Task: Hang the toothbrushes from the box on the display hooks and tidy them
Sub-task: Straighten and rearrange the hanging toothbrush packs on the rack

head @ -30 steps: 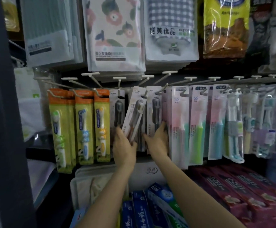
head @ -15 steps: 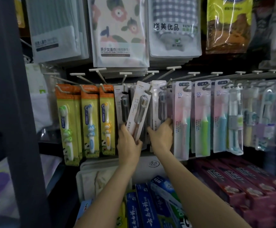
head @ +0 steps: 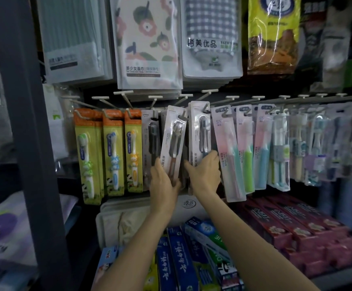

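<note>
White-carded toothbrush pack [head: 173, 143], tilted mid-frame, sits gripped in my left hand [head: 162, 181] while my right hand [head: 205, 173] steadies hung packs [head: 199, 135]; next, I judge, threading its slot onto the hook [head: 182, 117].

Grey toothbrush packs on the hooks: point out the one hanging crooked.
It is the white-carded pack held by the left hand. It slants, bottom swung left, while the pack under the right hand and the dark one at far left hang straight.
</note>
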The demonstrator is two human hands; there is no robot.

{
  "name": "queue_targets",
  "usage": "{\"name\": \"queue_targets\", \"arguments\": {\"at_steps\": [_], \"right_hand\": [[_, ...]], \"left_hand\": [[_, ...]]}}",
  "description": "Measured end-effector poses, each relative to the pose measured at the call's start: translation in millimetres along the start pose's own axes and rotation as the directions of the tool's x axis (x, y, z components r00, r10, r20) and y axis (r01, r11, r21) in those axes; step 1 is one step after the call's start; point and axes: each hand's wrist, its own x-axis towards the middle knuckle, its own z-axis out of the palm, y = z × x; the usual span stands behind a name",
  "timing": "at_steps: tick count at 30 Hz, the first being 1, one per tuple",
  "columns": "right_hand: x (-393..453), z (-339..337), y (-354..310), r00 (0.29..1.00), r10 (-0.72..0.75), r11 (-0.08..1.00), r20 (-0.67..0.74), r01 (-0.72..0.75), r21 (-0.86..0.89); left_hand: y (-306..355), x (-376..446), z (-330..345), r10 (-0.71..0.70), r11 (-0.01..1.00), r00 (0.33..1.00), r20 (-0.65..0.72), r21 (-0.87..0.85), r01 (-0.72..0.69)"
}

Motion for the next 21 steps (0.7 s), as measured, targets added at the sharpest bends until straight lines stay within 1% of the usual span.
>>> {"name": "queue_targets", "arguments": {"at_steps": [3, 7, 11, 15, 18, 21], "right_hand": [[-2, -2, 1, 1.000, 0.006, 1.000, 0.000, -0.006, -0.002], [-8, -5, 2, 1.000, 0.005, 1.000, 0.030, -0.005, -0.001], [-19, -11, 9, 0.997, 0.022, 1.000, 0.080, -0.021, -0.007], [-30, -24, 8, 0.989, 0.040, 0.999, 0.141, -0.044, 0.027], [-31, -31, 3, 0.980, 0.049, 0.997, 0.194, -0.061, 0.056], [-31, -39, 0, 0.974, 0.056, 0.998, 0.221, -0.062, 0.020]], "left_hand": [[1, -2, 1, -0.008, 0.999, 1.000, -0.001, -0.037, 0.008], [4, -6, 0, -0.021, 0.997, 0.999, 0.034, -0.078, 0.023], [8, -9, -6, -0.014, 0.999, 0.999, 0.033, -0.029, 0.015], [11, -10, -15, 0.013, 1.000, 0.999, 0.050, 0.004, -0.013], [14, -12, -18, -0.003, 1.000, 0.997, 0.075, 0.026, 0.001], [16, -12, -19, -0.020, 0.999, 0.996, 0.086, 0.051, 0.015]]}}
